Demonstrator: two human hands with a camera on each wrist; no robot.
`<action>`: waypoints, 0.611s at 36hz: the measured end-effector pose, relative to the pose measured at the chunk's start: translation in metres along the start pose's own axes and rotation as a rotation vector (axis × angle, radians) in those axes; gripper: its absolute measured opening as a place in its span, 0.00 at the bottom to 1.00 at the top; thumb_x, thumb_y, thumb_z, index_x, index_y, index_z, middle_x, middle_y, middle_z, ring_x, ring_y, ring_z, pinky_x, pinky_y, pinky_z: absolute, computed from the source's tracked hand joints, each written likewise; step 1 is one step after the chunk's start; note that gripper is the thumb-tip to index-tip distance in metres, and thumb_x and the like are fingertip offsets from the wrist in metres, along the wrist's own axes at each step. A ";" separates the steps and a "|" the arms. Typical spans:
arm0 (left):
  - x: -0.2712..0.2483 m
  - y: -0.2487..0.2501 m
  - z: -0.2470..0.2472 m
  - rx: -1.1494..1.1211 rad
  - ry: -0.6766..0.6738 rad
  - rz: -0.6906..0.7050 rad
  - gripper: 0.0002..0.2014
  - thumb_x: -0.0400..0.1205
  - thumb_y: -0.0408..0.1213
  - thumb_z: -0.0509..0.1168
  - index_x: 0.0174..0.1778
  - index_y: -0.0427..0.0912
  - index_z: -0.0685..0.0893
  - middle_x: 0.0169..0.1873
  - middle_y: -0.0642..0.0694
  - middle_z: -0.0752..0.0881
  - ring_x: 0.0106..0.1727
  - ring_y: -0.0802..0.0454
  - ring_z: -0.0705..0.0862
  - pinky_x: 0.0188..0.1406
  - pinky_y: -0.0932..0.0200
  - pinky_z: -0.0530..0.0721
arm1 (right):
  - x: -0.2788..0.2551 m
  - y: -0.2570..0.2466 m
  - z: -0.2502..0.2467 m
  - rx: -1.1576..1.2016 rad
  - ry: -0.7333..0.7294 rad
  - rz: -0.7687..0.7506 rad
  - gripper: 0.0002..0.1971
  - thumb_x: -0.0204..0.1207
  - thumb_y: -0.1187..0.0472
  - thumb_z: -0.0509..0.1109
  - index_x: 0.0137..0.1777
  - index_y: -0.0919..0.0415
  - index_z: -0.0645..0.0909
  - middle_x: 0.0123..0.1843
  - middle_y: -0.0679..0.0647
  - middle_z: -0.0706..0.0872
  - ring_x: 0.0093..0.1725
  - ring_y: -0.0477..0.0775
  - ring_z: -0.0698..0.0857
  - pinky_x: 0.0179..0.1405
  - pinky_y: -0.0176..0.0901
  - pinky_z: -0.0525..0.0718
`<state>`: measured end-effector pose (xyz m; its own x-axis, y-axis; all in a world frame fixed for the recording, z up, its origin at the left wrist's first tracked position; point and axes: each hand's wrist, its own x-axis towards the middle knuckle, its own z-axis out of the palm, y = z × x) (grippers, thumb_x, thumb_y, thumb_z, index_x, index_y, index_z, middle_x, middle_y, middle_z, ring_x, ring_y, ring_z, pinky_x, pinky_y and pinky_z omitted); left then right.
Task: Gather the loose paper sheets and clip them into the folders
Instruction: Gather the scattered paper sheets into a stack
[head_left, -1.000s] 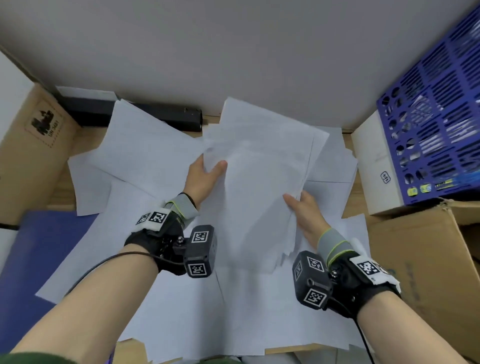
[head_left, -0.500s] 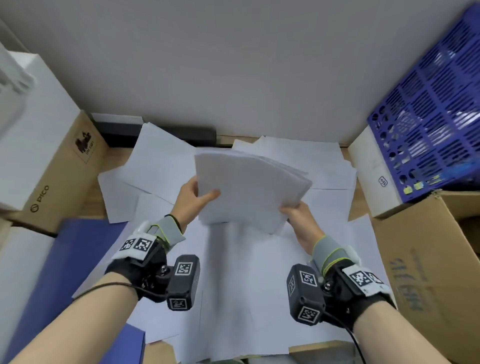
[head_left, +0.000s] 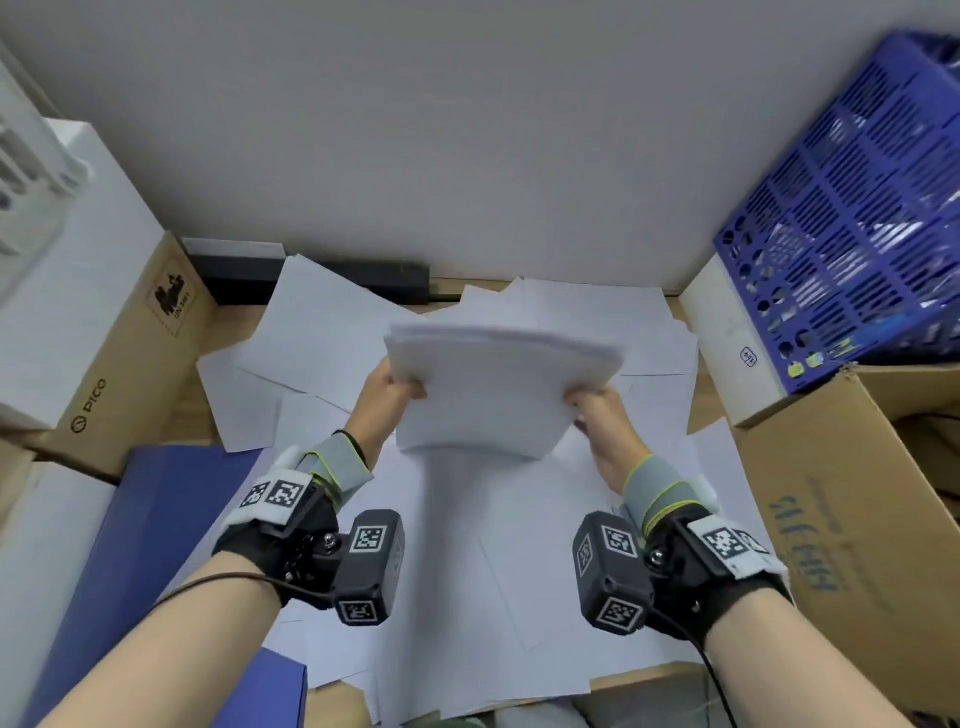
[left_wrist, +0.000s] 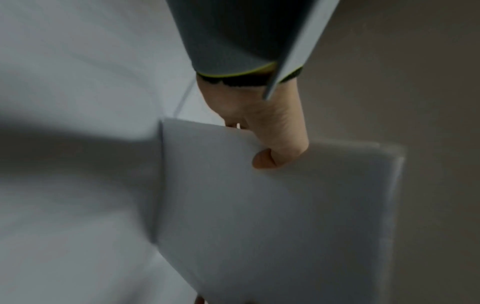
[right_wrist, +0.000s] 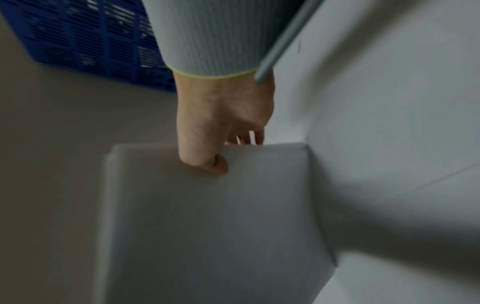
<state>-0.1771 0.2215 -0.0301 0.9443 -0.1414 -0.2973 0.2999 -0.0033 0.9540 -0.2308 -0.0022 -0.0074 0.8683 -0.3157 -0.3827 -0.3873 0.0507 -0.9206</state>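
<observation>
A stack of white paper sheets (head_left: 493, 384) is held up on edge above the desk, squared into one block. My left hand (head_left: 395, 387) grips its left edge, thumb on the near face, and my right hand (head_left: 592, 408) grips its right edge the same way. The wrist views show each thumb pressed on the stack (left_wrist: 272, 205) (right_wrist: 207, 216), with the other fingers behind it. Many loose sheets (head_left: 493, 571) still lie spread over the desk under the stack. A blue folder (head_left: 135, 545) lies flat at the left, partly under the sheets.
A brown cardboard box (head_left: 119, 364) with a white box on top stands at the left. A blue plastic crate (head_left: 857, 208) sits on a white box (head_left: 727, 343) at the right, above an open cardboard box (head_left: 857, 519). A black device (head_left: 311, 275) lies along the back wall.
Both hands have lifted the gathered sheets off the desk and tipped them upright, squaring them from a fanned bundle into one even stack. The head view has tilted back a little.
</observation>
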 end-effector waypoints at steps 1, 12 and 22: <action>-0.003 -0.008 -0.001 0.035 -0.028 -0.039 0.22 0.57 0.29 0.57 0.48 0.40 0.79 0.40 0.48 0.81 0.41 0.56 0.77 0.34 0.70 0.77 | -0.002 0.011 -0.001 -0.027 -0.050 0.091 0.18 0.76 0.76 0.55 0.49 0.52 0.77 0.47 0.45 0.82 0.44 0.40 0.79 0.46 0.35 0.74; 0.003 0.005 0.006 0.007 -0.053 -0.060 0.17 0.63 0.29 0.59 0.46 0.35 0.81 0.43 0.42 0.83 0.40 0.51 0.80 0.38 0.62 0.78 | 0.008 -0.005 0.005 -0.031 -0.006 0.054 0.16 0.80 0.72 0.57 0.61 0.57 0.78 0.57 0.54 0.86 0.51 0.49 0.82 0.51 0.38 0.79; -0.005 -0.036 -0.006 0.017 -0.103 -0.127 0.25 0.61 0.25 0.56 0.54 0.41 0.82 0.46 0.42 0.83 0.48 0.48 0.78 0.42 0.62 0.79 | -0.007 0.031 0.001 -0.073 0.005 0.245 0.15 0.77 0.75 0.54 0.43 0.54 0.74 0.37 0.46 0.77 0.39 0.46 0.72 0.39 0.39 0.67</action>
<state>-0.1921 0.2283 -0.0628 0.8794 -0.2400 -0.4111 0.4131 -0.0443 0.9096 -0.2481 0.0024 -0.0331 0.7444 -0.3073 -0.5928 -0.6071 0.0579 -0.7925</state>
